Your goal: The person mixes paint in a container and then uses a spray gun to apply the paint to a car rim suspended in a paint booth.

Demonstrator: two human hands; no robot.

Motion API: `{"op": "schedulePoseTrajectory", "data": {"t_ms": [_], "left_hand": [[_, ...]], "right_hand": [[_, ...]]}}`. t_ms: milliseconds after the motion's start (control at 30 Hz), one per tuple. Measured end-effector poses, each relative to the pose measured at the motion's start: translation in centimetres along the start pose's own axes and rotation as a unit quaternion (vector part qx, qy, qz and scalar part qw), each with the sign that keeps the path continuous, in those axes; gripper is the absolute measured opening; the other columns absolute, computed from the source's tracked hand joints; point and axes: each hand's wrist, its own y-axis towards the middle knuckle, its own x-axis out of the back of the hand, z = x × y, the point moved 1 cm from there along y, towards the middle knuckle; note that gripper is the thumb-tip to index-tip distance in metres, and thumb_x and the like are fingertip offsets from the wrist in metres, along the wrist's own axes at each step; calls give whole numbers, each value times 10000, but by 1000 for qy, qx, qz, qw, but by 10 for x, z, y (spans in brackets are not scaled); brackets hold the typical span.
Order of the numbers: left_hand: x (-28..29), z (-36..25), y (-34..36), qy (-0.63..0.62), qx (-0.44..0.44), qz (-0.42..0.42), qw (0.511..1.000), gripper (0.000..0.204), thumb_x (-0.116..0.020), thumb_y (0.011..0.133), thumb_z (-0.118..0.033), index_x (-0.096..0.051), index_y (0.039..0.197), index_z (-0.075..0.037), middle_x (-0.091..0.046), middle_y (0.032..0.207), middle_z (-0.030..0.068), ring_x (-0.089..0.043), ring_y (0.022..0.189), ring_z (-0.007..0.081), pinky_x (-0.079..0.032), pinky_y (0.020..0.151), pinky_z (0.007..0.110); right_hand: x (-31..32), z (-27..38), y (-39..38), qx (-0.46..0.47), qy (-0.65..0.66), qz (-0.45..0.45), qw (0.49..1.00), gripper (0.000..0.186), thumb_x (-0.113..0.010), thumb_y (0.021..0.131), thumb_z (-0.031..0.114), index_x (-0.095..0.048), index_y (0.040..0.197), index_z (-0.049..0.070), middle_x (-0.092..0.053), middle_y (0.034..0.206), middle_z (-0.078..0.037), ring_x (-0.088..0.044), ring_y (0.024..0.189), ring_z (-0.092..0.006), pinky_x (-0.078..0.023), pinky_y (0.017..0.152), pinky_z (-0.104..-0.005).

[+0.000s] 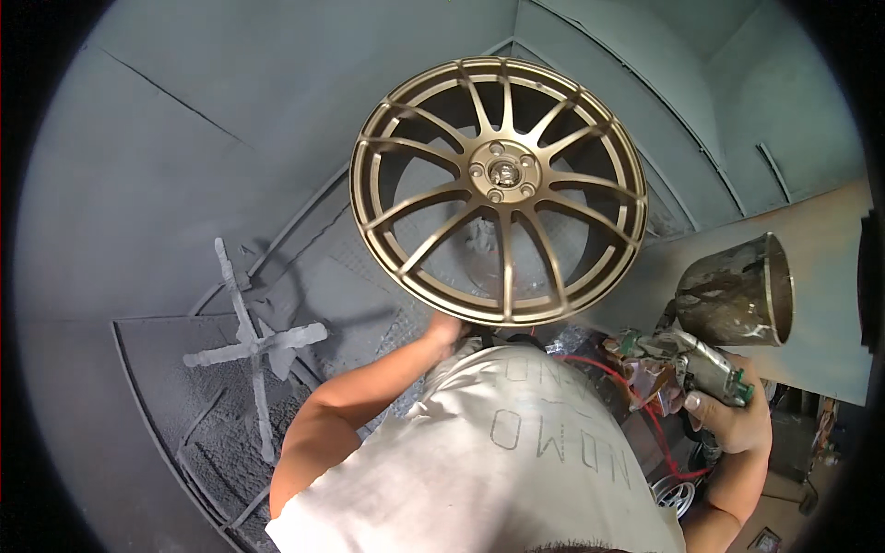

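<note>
A bronze-gold multi-spoke car wheel (504, 189) is in front of me, its face turned up toward the head view. Close to its near edge is my left hand (446, 330); the rim and shadow hide its fingers, so whether it grips anything cannot be told. On the right, my right hand (737, 426) is wrapped round a spray gun (712, 370). A paint-stained metal cup (724, 297) sits on the gun. The gun is to the right of the wheel and apart from it.
A grey-coated cross-shaped stand (253, 348) is at the left. Grey-painted walls (184, 184) enclose the far side. A red hose (656, 426) runs below the gun. A smaller silver wheel (678, 498) lies at the lower right, near a pale panel (825, 276).
</note>
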Motion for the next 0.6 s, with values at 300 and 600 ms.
{"op": "schedulePoseTrajectory", "data": {"t_ms": [300,600], "left_hand": [[-14,12,2,-101,175,28,979,292,-333,1025,-174,-612,1039,-90,-662,941,39,-616,868,158,-504,854,332],[5,11,8,-202,38,-62,977,236,-376,1006,-101,-583,1106,-50,-647,997,81,-628,873,192,-546,809,336]], "right_hand": [[-7,29,14,135,-57,-163,976,464,-730,810,141,-554,1195,-50,-646,892,-73,-550,658,-94,-425,549,-202],[-11,18,2,108,-62,-167,978,546,-781,759,211,-565,1183,-57,-648,815,-71,-561,638,-99,-408,501,-204]]}}
